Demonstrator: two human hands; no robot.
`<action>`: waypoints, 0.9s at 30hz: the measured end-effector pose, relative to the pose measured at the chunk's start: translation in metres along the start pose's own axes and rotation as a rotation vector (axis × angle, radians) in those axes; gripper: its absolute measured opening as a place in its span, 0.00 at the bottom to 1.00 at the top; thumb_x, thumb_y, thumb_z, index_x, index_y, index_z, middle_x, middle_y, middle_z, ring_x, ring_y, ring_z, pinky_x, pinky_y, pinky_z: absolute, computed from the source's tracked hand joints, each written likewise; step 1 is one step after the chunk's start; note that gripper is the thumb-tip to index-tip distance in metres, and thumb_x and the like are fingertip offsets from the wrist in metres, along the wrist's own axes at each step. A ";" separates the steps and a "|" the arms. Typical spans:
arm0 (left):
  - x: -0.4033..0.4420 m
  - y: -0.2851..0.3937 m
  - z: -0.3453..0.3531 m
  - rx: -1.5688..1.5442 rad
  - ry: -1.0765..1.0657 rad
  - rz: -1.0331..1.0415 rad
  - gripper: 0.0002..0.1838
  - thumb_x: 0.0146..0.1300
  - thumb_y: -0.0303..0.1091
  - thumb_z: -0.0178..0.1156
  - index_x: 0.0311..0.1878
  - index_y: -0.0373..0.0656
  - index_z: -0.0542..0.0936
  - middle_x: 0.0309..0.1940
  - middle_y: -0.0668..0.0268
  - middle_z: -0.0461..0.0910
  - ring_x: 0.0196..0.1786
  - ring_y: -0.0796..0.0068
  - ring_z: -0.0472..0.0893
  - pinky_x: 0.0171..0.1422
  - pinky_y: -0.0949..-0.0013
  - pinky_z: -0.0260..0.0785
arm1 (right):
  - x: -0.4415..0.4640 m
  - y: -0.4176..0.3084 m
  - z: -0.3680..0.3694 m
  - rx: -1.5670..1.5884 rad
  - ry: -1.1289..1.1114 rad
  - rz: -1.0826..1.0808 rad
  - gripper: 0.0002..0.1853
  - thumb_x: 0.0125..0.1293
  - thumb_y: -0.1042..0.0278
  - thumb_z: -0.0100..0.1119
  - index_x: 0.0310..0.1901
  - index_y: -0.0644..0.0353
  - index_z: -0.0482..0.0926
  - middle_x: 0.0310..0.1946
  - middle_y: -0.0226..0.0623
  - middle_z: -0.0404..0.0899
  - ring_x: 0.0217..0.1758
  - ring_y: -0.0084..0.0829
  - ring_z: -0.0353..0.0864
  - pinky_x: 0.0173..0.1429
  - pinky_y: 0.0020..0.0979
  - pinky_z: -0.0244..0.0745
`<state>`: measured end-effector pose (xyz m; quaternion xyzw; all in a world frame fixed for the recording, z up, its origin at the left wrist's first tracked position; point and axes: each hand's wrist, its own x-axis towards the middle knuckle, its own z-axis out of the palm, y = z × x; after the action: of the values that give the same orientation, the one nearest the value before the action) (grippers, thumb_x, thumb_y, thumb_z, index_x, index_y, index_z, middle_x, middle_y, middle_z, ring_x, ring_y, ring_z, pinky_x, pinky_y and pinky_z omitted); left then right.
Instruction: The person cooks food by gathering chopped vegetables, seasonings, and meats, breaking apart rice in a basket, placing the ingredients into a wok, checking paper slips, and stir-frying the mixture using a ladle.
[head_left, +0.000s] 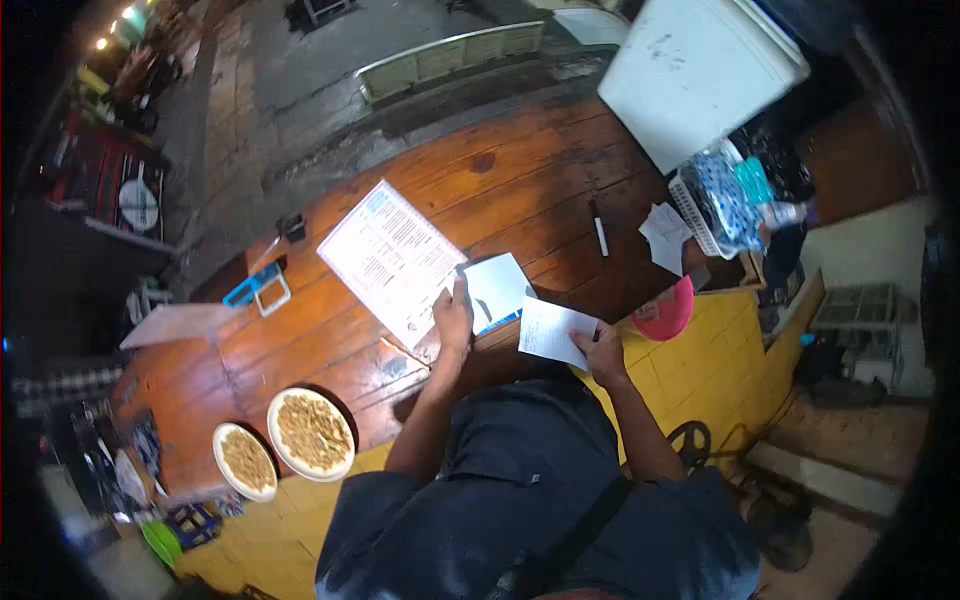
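Writing point(539, 320) looks illegible on paper point(556, 334) pinched by right hand point(603, 354), while left hand point(453, 318) grips notepad point(500, 287).

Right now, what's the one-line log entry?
left fingers: holding white pad; right fingers: holding lined paper; printed sheet: flat on table

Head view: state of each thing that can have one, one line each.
Lined slip: written on, held in right hand
White pad: pale side up, left hand at its edge, grip unclear
Printed sheet: flat on table, print up
Larger bowl: holds brown food
Smaller bowl: holds brown food
Marker: lying on table
White basket: loaded, items above rim
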<state>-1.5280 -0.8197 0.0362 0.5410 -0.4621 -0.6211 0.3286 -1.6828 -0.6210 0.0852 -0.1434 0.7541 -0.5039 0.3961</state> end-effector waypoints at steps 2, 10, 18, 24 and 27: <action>0.006 -0.009 -0.001 -0.206 0.047 -0.015 0.18 0.67 0.41 0.52 0.29 0.35 0.76 0.24 0.68 0.72 0.28 0.81 0.67 0.33 0.74 0.61 | 0.014 -0.002 0.003 -0.024 0.001 -0.063 0.11 0.57 0.71 0.61 0.39 0.68 0.78 0.31 0.35 0.80 0.32 0.23 0.77 0.38 0.26 0.72; 0.023 0.030 0.025 -0.707 0.107 -0.125 0.14 0.65 0.37 0.54 0.45 0.34 0.73 0.31 0.66 0.75 0.29 0.78 0.73 0.29 0.72 0.69 | 0.060 -0.016 -0.002 0.052 0.022 -0.249 0.14 0.55 0.68 0.63 0.41 0.67 0.77 0.34 0.34 0.80 0.35 0.24 0.76 0.43 0.26 0.71; 0.046 -0.028 0.039 0.140 0.029 -0.170 0.17 0.53 0.36 0.63 0.41 0.30 0.79 0.31 0.57 0.81 0.32 0.68 0.79 0.38 0.68 0.70 | 0.076 -0.034 -0.001 -0.036 -0.105 -0.214 0.13 0.57 0.72 0.60 0.42 0.69 0.76 0.36 0.35 0.79 0.39 0.24 0.76 0.45 0.27 0.70; 0.009 0.008 0.044 0.478 0.128 0.244 0.12 0.51 0.29 0.61 0.39 0.33 0.77 0.32 0.41 0.77 0.37 0.40 0.76 0.44 0.52 0.68 | 0.114 0.009 0.001 -0.109 -0.389 -0.241 0.12 0.57 0.73 0.60 0.41 0.71 0.76 0.33 0.34 0.79 0.36 0.22 0.76 0.42 0.26 0.71; 0.009 0.013 0.038 0.683 0.211 0.400 0.07 0.54 0.25 0.55 0.36 0.32 0.75 0.31 0.45 0.78 0.37 0.46 0.78 0.43 0.55 0.69 | 0.124 -0.005 0.017 -0.348 -0.580 -0.324 0.14 0.55 0.74 0.59 0.43 0.70 0.75 0.33 0.36 0.79 0.34 0.23 0.76 0.41 0.26 0.70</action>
<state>-1.5684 -0.8241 0.0445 0.5793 -0.7016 -0.2970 0.2899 -1.7511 -0.7103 0.0308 -0.4625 0.6526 -0.3628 0.4781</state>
